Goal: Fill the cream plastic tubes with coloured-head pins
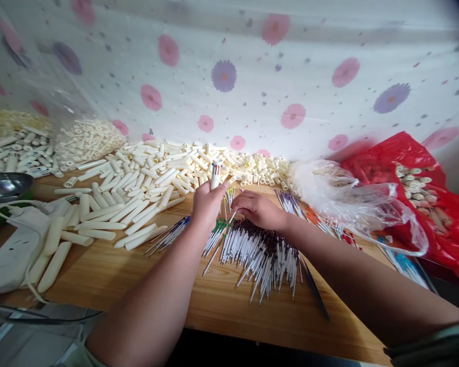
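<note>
My left hand [207, 204] is closed around a white multicolour pen barrel [215, 175], held upright with coloured sliders showing at its top. My right hand [262, 210] is beside it, fingers curled and pinched at the upper end of a slim green pen refill [226, 233] that slants down to the left. Under and around the hands lie refills sorted by colour: a large pile of dark-ended refills [260, 255], green refills [216, 232], blue refills [173, 234] and purple refills [290, 203]. My fingertips partly hide what they grip.
Many cream pen barrels [137, 186] cover the left and back of the wooden table [214, 311]. A power strip [13, 255] lies at left. To the right are a clear plastic bag [329, 188], a red bag [390, 158] and a dark blade-like strip [315, 290].
</note>
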Action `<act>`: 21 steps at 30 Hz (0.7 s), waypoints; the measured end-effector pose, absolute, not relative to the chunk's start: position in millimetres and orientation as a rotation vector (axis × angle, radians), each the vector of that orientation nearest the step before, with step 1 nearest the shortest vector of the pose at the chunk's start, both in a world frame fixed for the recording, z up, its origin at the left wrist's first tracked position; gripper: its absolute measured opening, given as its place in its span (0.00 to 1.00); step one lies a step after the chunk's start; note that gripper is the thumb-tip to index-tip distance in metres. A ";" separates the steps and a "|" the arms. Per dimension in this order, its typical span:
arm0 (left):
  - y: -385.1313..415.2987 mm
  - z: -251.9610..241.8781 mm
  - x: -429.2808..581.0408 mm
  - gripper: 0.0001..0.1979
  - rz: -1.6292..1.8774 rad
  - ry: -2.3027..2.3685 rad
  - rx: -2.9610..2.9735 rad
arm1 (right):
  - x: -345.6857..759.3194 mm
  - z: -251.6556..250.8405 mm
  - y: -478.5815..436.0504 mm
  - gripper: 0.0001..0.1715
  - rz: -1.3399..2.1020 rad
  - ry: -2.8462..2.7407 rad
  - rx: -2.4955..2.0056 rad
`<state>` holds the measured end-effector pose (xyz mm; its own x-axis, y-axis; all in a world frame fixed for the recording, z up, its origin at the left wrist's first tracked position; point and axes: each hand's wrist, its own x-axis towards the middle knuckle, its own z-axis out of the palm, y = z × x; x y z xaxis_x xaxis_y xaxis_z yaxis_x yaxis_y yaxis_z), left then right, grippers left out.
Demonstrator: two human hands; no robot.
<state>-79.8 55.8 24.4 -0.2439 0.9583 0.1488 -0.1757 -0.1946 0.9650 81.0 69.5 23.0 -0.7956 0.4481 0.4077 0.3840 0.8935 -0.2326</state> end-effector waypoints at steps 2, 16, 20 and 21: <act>55.4 23.4 -79.5 0.12 1.490 1.176 1.106 | 83.9 17.3 70.4 0.10 0.194 -2.563 -0.666; 38.6 22.3 -66.1 0.07 0.969 0.926 1.409 | 125.2 30.8 37.1 0.06 0.459 -2.223 -0.783; 28.5 23.2 -54.2 0.06 0.922 0.903 1.381 | 129.1 22.1 24.8 0.06 0.756 -1.870 -0.848; 26.6 23.3 -52.2 0.06 0.916 0.909 1.370 | 129.6 19.5 22.6 0.10 0.825 -1.760 -0.839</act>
<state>-52.2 26.6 23.3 0.3861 0.9224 0.0028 -0.0044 -0.0012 1.0000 129.6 22.6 19.5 -0.2809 0.8338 0.4753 0.1677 0.5302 -0.8311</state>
